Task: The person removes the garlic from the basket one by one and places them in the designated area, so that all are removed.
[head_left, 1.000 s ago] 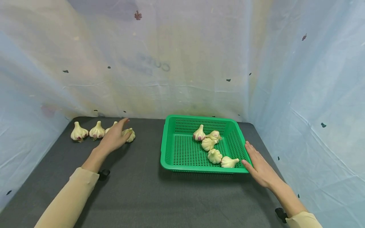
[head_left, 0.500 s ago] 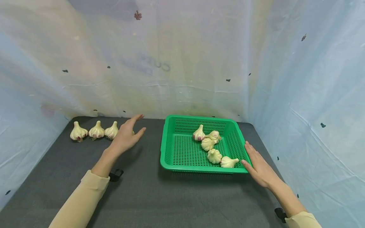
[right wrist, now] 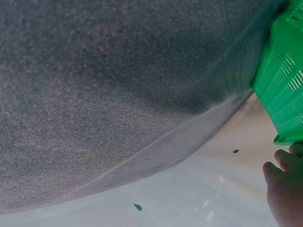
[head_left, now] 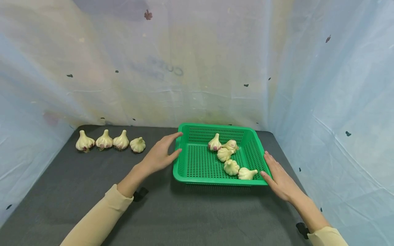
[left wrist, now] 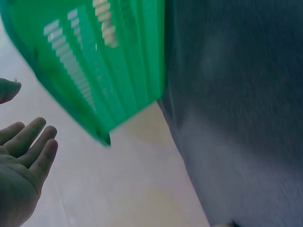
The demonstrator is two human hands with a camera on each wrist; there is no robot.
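A green plastic basket (head_left: 201, 181) with slotted walls stands on the dark cloth. Several garlic bulbs (head_left: 231, 167) lie in its right half. My left hand (head_left: 160, 153) is beside the basket's left rim, fingers extended and thumb apart, with nothing in its grasp. In the left wrist view, a gap shows between that hand (left wrist: 23, 161) and the green wall (left wrist: 109, 71). On the opposite side my right hand (head_left: 280, 179) rests against the right rim with straight fingers. The right wrist view shows its fingers (right wrist: 279, 165) by the rim's corner.
Several more garlic bulbs (head_left: 121, 140) sit in a row at the table's back left. The dark table (head_left: 197, 218) is bordered by pale plastic sheeting (head_left: 215, 61) behind and at both sides.
My left hand has moved right, from over the rightmost bulbs of the row to the basket's left rim, uncovering those bulbs. My right hand and the basket have stayed in place.
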